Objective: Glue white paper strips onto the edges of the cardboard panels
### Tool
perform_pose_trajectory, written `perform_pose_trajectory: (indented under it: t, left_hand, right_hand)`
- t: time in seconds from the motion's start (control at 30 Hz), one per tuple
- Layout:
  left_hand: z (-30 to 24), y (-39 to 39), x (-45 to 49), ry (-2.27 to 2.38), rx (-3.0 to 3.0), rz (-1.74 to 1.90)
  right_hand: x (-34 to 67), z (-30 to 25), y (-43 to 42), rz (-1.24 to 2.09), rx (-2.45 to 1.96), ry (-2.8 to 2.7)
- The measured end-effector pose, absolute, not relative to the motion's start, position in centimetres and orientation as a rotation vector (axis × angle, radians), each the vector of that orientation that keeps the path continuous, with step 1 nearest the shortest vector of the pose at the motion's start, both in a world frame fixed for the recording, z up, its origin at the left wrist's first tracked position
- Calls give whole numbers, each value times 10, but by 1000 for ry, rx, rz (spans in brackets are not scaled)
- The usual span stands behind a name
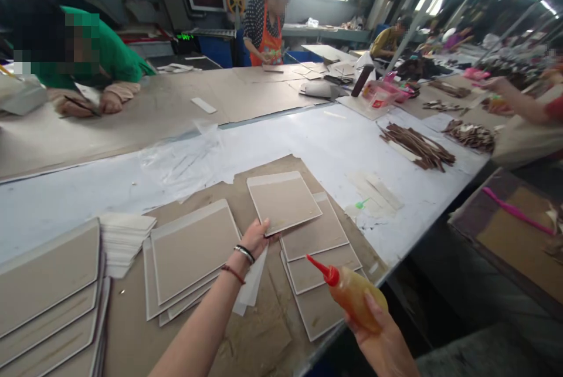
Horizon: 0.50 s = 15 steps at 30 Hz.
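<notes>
My left hand (256,238) grips the near left corner of a flat beige panel (285,201) with a pale edge strip. That panel lies tilted over a fanned row of similar panels (314,230) on the right. In my right hand (373,324) is a glue bottle (358,298), a squeeze bottle of amber liquid with a red nozzle. Its tip points up and left, just above the fanned panels. Left of my forearm lies another stack of beige panels (193,248). Some white strips (253,286) show partly hidden beneath my left wrist.
More panels (48,283) are piled at the far left beside a stack of white strips (125,239). Brown strips (417,145) lie on the white tabletop (281,139). Across the table, a person in green (109,48) and a person in an orange apron (270,31) work.
</notes>
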<state>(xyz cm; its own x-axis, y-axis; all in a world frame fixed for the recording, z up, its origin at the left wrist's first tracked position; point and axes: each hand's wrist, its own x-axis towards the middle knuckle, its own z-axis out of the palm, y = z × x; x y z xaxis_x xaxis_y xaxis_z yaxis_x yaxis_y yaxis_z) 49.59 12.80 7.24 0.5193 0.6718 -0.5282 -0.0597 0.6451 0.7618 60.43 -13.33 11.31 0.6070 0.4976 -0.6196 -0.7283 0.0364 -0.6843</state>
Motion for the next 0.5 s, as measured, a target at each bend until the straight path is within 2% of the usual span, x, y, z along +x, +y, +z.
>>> perform_pose_trajectory:
  t: [0.13, 0.23, 0.4, 0.5]
  left_hand:
    - [49, 134, 546, 1049, 920, 436]
    - [41, 136, 541, 1221, 1086, 495]
    - [47, 132, 448, 1526, 1283, 693]
    - [52, 122, 367, 1891, 1361, 855]
  right_hand:
    - [618, 109, -145, 953, -1147, 323]
    - [623, 107, -145, 949, -1148, 349]
    - [616, 106, -125, 997, -1208, 365]
    - [603, 108, -105, 1007, -1253, 375]
